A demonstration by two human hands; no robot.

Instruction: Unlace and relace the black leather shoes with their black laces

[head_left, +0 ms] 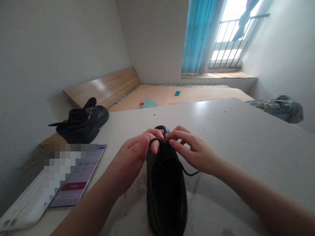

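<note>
left hand (130, 154), fingers part-curled at thin black shoelace (190, 174), grip unclear, right hand (193, 147), fingers pinched on lace, black leather shoe (168, 190), white counter (256, 141)

And there's the white table (221, 137), a black shoe (180, 209) planted on it, toe away; a lit phone (80, 175) lies left, second shoe (86, 126) near the far-left corner!

Kinda dim in here — daylight comes from the window (228, 36), blown out white, and glares off the bench (206, 114). Wide-lens stretch at the edges — inside of the near shoe (168, 200) seems crushed to black.
</note>
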